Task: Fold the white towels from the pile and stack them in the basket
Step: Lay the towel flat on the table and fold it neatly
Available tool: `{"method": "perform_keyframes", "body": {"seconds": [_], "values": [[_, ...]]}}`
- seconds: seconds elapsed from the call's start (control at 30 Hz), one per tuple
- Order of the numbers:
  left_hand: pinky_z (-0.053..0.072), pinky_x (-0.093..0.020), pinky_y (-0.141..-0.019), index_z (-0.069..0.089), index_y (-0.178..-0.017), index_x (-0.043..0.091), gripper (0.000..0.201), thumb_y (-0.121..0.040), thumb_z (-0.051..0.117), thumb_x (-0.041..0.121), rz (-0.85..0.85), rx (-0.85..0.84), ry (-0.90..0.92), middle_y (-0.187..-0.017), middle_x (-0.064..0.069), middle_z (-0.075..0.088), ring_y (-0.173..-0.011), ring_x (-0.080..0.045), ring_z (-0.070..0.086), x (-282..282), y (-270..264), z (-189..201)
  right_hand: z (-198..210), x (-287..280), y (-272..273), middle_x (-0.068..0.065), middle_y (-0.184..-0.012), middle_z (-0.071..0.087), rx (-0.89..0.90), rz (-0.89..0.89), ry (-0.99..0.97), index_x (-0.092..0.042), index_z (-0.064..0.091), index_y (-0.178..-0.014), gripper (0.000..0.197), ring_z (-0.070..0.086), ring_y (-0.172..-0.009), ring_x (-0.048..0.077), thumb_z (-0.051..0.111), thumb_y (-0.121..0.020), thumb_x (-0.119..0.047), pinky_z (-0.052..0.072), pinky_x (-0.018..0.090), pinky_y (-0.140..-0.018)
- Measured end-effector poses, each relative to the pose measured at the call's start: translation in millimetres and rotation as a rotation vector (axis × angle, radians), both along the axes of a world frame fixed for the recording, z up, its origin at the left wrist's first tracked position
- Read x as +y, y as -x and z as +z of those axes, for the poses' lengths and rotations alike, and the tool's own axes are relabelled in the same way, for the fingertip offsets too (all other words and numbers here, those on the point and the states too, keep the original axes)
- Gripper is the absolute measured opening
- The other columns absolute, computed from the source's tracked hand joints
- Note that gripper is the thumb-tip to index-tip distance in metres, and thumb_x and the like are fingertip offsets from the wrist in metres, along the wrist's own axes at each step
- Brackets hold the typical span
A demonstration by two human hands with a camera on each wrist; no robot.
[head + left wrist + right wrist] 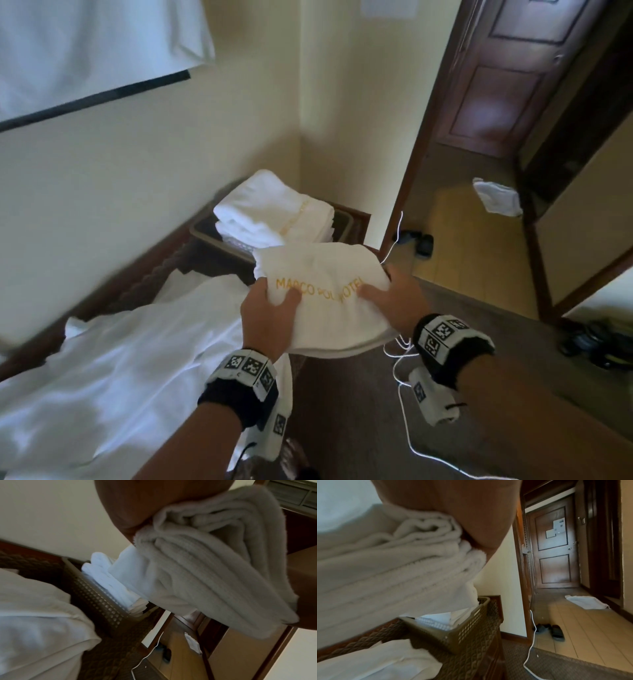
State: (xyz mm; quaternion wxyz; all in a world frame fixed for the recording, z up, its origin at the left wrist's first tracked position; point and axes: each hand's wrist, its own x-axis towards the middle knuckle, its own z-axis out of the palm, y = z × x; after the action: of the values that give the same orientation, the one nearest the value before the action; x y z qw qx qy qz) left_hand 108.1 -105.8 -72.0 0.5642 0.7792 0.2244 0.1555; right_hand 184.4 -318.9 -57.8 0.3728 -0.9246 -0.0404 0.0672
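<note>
A bed spread with a rumpled white sheet (102, 370) fills the lower left of the head view, its dark carved wooden frame (147, 270) running toward the corner of the cream walls. On the right a dark panelled wooden door (554, 555) closes off a tiled hallway, with papers stuck to its upper panel.

At the end of the bed stands a brown perforated plastic basket (467, 626), already holding a stack of folded white towels (274, 212) that rises above its rim (gold stitching shows along one edge).

Held in the air just in front of the basket, and not touching the stack, is a thick folded white terry towel with gold embroidered lettering (329, 301). The left hand (265, 318) grips its near left edge, thumb on top over the lettering and fingers underneath. The right hand (394, 298) holds the right edge the same way, its fingers laid across the top near the lettering. Both wrist views show the towel's folded layers pressed against each palm.

A white cloth (498, 198) lies flat on the hallway tiles, well apart from the basket. A thin white cable (530, 635) trails down the door frame and over the floor, beside a pair of dark slippers (553, 630).
</note>
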Motion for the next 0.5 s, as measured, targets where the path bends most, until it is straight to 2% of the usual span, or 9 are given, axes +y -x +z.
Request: {"method": "perform_keyframes", "body": {"seconds": [0.07, 0.13, 0.23, 0.33, 0.4, 0.5], "values": [[0.042, -0.027, -0.069, 0.06, -0.099, 0.008, 0.02, -0.088, 0.071, 0.02, 0.007, -0.013, 0.021, -0.098, -0.004, 0.065, -0.091, -0.023, 0.06, -7.3, -35.3, -3.9, 0.1, -4.3, -38.9, 0.001, -0.099, 0.062, -0.017, 0.006, 0.002, -0.015, 0.053, -0.105, 0.04, 0.06, -0.088, 0.02, 0.071, -0.084, -0.044, 0.052, 0.041, -0.08], [0.046, -0.032, -0.075, 0.06, -0.102, 0.008, 0.021, -0.086, 0.07, 0.019, 0.0, -0.042, 0.048, -0.1, -0.004, 0.066, -0.094, -0.023, 0.061, -10.8, -71.9, -5.2, 3.0, -4.6, -78.5, -0.001, -0.097, 0.06, -0.056, 0.019, 0.02, -0.016, 0.053, -0.104, 0.039, 0.059, -0.086, 0.017, 0.071, -0.083, -0.043, 0.05, 0.036, -0.075], [0.049, -0.036, -0.078, 0.058, -0.103, 0.009, 0.04, -0.074, 0.061, 0.037, 0.007, -0.069, 0.053, -0.102, -0.004, 0.066, -0.095, -0.023, 0.062, -7.3, -127.7, -4.7, 14.7, 2.5, -141.3, -0.006, -0.092, 0.056, -0.103, 0.082, 0.113, -0.019, 0.05, -0.104, 0.037, 0.054, -0.082, 0.013, 0.069, -0.085, -0.045, 0.039, 0.028, -0.067], [0.047, -0.036, -0.08, 0.054, -0.107, 0.01, 0.046, -0.073, 0.058, 0.041, 0.001, -0.104, 0.013, -0.104, -0.004, 0.061, -0.097, -0.024, 0.059, 2.9, -175.5, 0.5, 25.1, 15.5, -203.5, -0.008, -0.092, 0.051, -0.133, 0.153, 0.172, -0.022, 0.047, -0.103, 0.035, 0.051, -0.085, 0.015, 0.067, -0.087, -0.045, 0.036, 0.029, -0.071], [0.049, -0.036, -0.081, 0.052, -0.108, 0.015, 0.046, -0.075, 0.059, 0.047, 0.007, -0.102, 0.026, -0.105, -0.001, 0.06, -0.098, -0.021, 0.059, 12.3, -201.6, 3.9, 31.6, 28.8, -241.5, -0.006, -0.096, 0.054, -0.125, 0.182, 0.172, -0.022, 0.046, -0.103, 0.034, 0.052, -0.088, 0.017, 0.067, -0.088, -0.044, 0.037, 0.03, -0.073], [0.056, -0.046, -0.084, 0.051, -0.108, 0.024, 0.053, -0.073, 0.059, 0.062, 0.057, -0.114, 0.064, -0.107, 0.002, 0.062, -0.099, -0.018, 0.062, 31.4, -233.1, 3.6, 36.6, 56.9, -294.4, 0.001, -0.108, 0.059, -0.143, 0.223, 0.174, -0.02, 0.05, -0.111, 0.036, 0.057, -0.099, 0.024, 0.065, -0.089, -0.044, 0.045, 0.037, -0.082]]}}
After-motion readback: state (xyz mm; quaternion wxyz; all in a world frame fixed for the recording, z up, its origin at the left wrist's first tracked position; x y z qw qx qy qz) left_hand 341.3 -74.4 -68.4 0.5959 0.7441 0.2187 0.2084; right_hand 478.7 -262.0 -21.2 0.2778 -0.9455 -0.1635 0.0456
